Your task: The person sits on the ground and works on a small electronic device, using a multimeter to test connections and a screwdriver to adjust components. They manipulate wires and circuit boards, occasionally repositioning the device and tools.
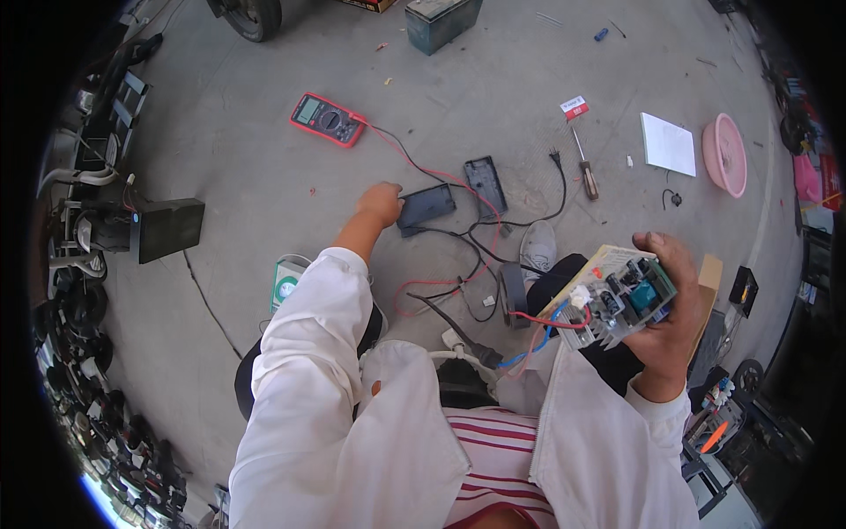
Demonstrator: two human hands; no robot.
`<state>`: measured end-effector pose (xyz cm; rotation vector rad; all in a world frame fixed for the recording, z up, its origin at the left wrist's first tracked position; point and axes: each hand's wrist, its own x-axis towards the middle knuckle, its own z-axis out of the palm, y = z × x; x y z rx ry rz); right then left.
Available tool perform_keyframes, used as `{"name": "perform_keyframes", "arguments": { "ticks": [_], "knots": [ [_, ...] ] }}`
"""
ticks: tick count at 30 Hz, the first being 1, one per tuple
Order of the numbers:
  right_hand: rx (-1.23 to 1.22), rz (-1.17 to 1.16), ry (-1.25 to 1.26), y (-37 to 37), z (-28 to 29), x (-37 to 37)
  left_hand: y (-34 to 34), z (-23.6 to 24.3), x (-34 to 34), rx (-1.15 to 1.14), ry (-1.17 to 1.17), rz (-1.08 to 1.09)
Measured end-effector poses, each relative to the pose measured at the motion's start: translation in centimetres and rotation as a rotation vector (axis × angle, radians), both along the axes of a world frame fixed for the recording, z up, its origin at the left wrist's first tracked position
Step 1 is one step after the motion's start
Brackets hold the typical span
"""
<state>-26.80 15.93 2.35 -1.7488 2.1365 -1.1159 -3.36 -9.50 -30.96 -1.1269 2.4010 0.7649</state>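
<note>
My right hand (674,309) is wrapped round the edge of a circuit board (621,295) with heat sinks and a blue-green transformer, raised above my knee. Red, blue and pink wires run from the board toward a dark cable. Stretched out ahead, my left hand (381,204) has its fingers curled at the left edge of a black plastic case half (426,210); the fingertips are partly hidden. Beside that lies another black case half (485,187). A red-framed multimeter (328,120) rests on the floor beyond my left hand, its red and black leads trailing back among the cables.
A screwdriver (589,176), a white booklet (668,145) and a pink basin (724,156) are on the right. A black plug (555,156) ends one cable. Batteries stand at the left (167,231) and far side (441,25). Parts crowd the left edge.
</note>
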Motion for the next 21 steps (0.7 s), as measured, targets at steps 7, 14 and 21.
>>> {"name": "perform_keyframes", "arguments": {
  "ticks": [7,14,21],
  "knots": [
    [0.251,0.003,0.009,-0.9,-0.5,-0.5,0.6,-5.7,-3.9,-0.066,-0.011,-0.067],
    [0.227,0.010,0.027,-1.6,0.7,-0.1,0.1,-2.1,-3.7,0.026,-0.167,-0.156],
    [0.290,-0.234,0.109,-2.1,2.1,1.9,-7.9,17.2,2.1,0.358,0.221,0.633]
  ]
}}
